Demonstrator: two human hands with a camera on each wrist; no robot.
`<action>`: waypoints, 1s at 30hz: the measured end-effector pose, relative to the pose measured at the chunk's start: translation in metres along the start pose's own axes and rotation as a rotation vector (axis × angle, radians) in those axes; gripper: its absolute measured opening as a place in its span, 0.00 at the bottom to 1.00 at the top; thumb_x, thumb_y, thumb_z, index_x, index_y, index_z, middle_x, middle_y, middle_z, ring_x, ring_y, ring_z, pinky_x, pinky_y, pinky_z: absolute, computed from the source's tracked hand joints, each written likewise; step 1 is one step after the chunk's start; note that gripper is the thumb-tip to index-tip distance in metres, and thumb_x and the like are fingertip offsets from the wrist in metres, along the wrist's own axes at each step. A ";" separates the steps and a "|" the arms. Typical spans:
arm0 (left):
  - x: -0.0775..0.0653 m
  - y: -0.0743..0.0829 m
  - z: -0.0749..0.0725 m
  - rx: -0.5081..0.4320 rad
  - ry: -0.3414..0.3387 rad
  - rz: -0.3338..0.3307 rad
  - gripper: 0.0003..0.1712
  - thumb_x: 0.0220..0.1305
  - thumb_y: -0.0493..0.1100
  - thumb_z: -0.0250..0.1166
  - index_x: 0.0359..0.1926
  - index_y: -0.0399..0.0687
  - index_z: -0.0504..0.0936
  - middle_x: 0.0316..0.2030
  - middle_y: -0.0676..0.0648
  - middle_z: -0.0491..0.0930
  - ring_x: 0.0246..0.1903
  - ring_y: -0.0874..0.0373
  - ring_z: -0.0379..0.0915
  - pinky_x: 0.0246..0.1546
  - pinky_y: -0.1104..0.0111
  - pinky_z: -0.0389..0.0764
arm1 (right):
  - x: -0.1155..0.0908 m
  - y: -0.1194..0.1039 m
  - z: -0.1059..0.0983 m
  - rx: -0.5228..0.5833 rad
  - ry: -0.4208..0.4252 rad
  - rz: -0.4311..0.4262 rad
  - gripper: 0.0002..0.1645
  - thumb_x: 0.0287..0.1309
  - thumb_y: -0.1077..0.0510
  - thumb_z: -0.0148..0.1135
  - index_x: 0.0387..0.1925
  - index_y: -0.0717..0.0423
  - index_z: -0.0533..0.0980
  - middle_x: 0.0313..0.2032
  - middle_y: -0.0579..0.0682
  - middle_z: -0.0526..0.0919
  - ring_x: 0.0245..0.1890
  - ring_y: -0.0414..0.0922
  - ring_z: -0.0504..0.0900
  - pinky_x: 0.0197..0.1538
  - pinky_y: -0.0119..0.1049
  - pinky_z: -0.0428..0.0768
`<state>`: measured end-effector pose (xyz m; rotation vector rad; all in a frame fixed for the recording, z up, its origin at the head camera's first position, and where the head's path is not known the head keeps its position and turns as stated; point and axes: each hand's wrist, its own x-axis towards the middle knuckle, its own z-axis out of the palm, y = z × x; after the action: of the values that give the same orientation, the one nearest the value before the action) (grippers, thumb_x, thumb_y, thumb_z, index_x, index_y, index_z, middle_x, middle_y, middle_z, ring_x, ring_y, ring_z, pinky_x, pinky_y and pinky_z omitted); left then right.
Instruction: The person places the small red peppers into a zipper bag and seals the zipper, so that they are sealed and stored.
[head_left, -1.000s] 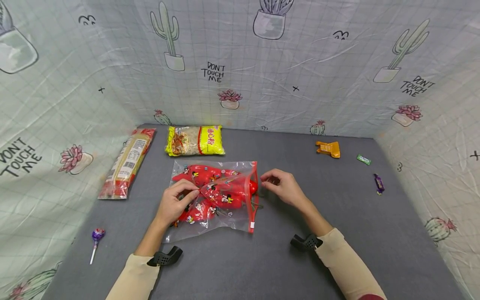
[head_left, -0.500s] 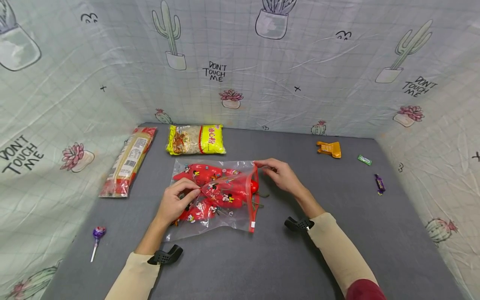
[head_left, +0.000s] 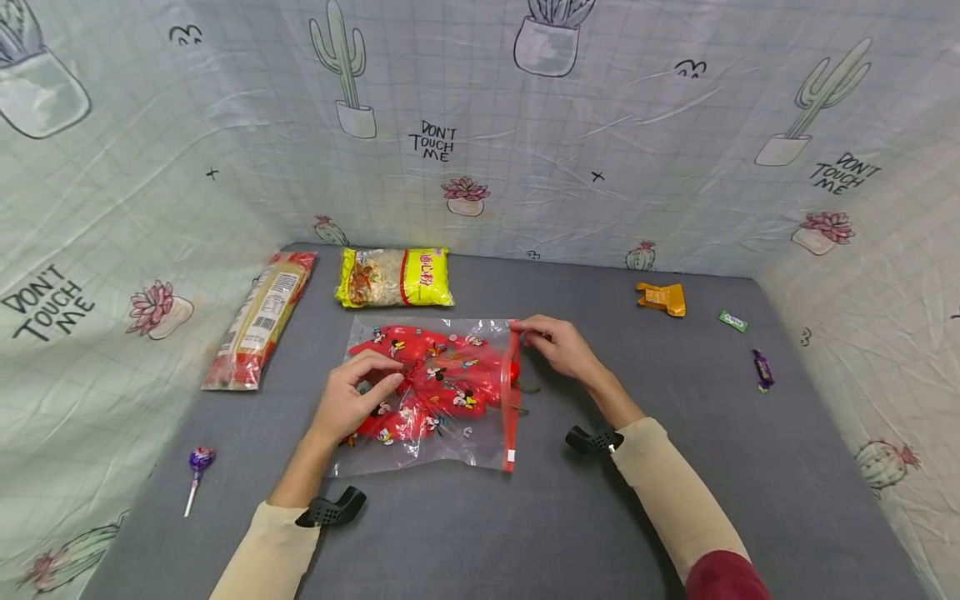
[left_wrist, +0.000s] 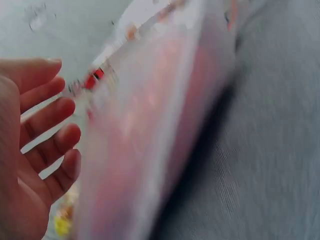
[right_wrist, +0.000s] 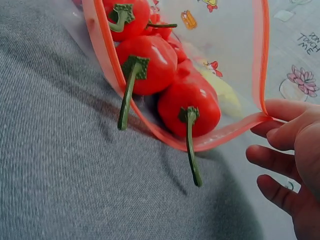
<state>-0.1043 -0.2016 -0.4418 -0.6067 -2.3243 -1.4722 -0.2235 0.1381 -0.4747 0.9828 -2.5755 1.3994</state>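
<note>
A clear zip bag [head_left: 465, 450] with a red zip edge and cartoon prints lies on the table, its mouth facing right. Inside are several red peppers [right_wrist: 150, 65], and some green stems [right_wrist: 193, 155] poke out through the open mouth. My right hand [head_left: 562, 350] pinches the far corner of the zip edge between thumb and forefinger. Over the bag's left half is my left hand [head_left: 352, 400], thumb and forefinger spread apart; in the left wrist view its fingers are loosely bent, and nothing is held. Blur hides much of the bag there.
A yellow macaroni pack [head_left: 393, 277] lies behind the bag, and a long noodle pack [head_left: 262, 321] is at the left. A lollipop [head_left: 200, 467] lies front left. At the right are an orange wrapper [head_left: 662, 298], a green sweet [head_left: 732, 322] and a purple sweet [head_left: 762, 369].
My right hand has moved left to the bag's far corner and now pinches it. My left fingers have parted from the film they pinched, and the bag's upper side has shifted.
</note>
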 end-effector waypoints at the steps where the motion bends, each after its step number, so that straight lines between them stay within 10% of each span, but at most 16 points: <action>1: 0.001 0.003 0.001 -0.004 0.004 0.017 0.10 0.53 0.30 0.67 0.38 0.38 0.83 0.35 0.45 0.81 0.31 0.62 0.75 0.32 0.73 0.76 | 0.000 0.001 0.000 0.003 0.004 0.005 0.16 0.62 0.69 0.54 0.51 0.61 0.78 0.45 0.58 0.82 0.36 0.52 0.81 0.41 0.34 0.76; 7: -0.004 0.017 0.026 0.019 -0.045 0.252 0.14 0.46 0.31 0.72 0.37 0.41 0.84 0.32 0.49 0.80 0.30 0.63 0.73 0.30 0.75 0.75 | -0.003 0.004 -0.003 -0.010 0.002 0.059 0.17 0.62 0.67 0.55 0.51 0.55 0.79 0.46 0.54 0.83 0.39 0.47 0.81 0.43 0.30 0.78; 15: -0.030 0.052 0.088 0.468 -0.218 0.565 0.16 0.46 0.51 0.73 0.37 0.53 0.83 0.33 0.56 0.76 0.32 0.62 0.72 0.32 0.68 0.74 | -0.007 0.008 -0.005 -0.025 0.005 0.079 0.18 0.62 0.65 0.56 0.52 0.53 0.79 0.45 0.51 0.83 0.40 0.45 0.81 0.43 0.31 0.79; 20: -0.049 0.054 0.120 0.588 -0.308 0.610 0.19 0.45 0.56 0.73 0.36 0.55 0.80 0.32 0.55 0.73 0.30 0.59 0.70 0.29 0.66 0.70 | -0.010 0.011 -0.003 -0.032 0.026 0.084 0.18 0.60 0.67 0.57 0.51 0.54 0.79 0.45 0.54 0.83 0.42 0.49 0.82 0.44 0.34 0.80; 30: -0.059 0.053 0.132 0.629 -0.203 0.670 0.11 0.50 0.46 0.69 0.36 0.50 0.82 0.30 0.53 0.76 0.27 0.59 0.71 0.28 0.69 0.71 | -0.014 0.015 -0.003 -0.108 0.057 0.117 0.16 0.57 0.65 0.62 0.46 0.49 0.82 0.43 0.50 0.85 0.44 0.45 0.82 0.46 0.39 0.80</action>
<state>-0.0320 -0.0722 -0.4844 -1.2071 -2.2063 -0.3728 -0.2213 0.1535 -0.4890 0.7781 -2.6738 1.2761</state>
